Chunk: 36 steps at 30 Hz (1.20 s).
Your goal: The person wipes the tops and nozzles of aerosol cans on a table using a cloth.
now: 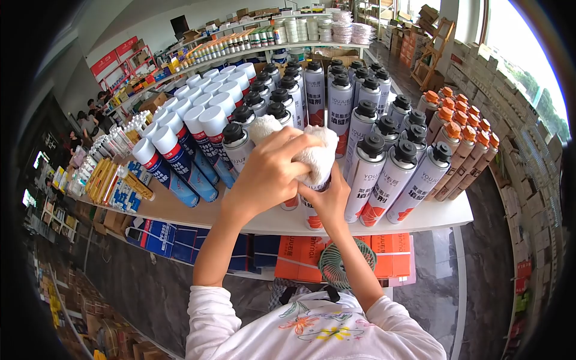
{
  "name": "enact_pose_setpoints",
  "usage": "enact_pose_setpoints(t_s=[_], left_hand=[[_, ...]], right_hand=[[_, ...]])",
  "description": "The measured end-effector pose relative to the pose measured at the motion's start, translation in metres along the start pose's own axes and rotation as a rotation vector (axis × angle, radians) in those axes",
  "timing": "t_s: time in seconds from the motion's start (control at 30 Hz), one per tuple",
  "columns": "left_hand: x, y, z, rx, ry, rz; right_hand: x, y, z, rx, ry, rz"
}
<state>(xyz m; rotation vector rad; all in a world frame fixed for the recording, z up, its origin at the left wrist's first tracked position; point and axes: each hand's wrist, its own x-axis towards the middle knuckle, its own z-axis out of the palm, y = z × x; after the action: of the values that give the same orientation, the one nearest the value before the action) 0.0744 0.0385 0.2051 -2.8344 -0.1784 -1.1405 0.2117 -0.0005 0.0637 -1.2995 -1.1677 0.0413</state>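
My left hand is closed on a white cloth, which is pressed over the top of a foam spray can. Part of the cloth bulges out on the far side of that hand. Lower down, my right hand grips the same can, its thumb and fingers around the upper body. The can's cap is hidden under the cloth. Close on the right stand white foam cans with black caps. More black-capped cans rise behind my hands.
Blue cans with white caps stand left on the white table; brown cans with orange caps stand right. Below are orange boxes, blue boxes and a green fan-like guard. People are far left.
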Motion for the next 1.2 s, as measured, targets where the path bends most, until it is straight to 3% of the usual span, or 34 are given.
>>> enact_pose_setpoints(t_s=[0.13, 0.2, 0.3, 0.47, 0.67, 0.87, 1.2], left_hand=[[-0.015, -0.001, -0.004, -0.120, 0.072, -0.095], [-0.029, -0.010, 0.001, -0.420, 0.192, -0.360], [-0.039, -0.005, 0.009, -0.342, 0.478, -0.580], [-0.038, 0.009, 0.026, 0.096, 0.300, -0.405], [-0.035, 0.032, 0.039, 0.054, 0.326, -0.522], [-0.040, 0.039, 0.033, 0.232, 0.227, -0.441], [-0.026, 0.008, 0.028, 0.037, 0.269, -0.570]], right_hand=[[0.000, -0.001, 0.001, -0.004, 0.017, -0.048], [0.002, -0.009, -0.003, 0.024, 0.001, -0.014], [0.004, -0.008, -0.004, 0.058, 0.006, -0.008], [0.003, -0.010, 0.000, 0.051, 0.043, -0.031], [0.003, -0.014, -0.003, 0.063, 0.077, -0.038], [0.003, -0.011, -0.001, 0.051, 0.040, -0.024], [0.005, -0.016, 0.002, 0.019, 0.073, -0.036]])
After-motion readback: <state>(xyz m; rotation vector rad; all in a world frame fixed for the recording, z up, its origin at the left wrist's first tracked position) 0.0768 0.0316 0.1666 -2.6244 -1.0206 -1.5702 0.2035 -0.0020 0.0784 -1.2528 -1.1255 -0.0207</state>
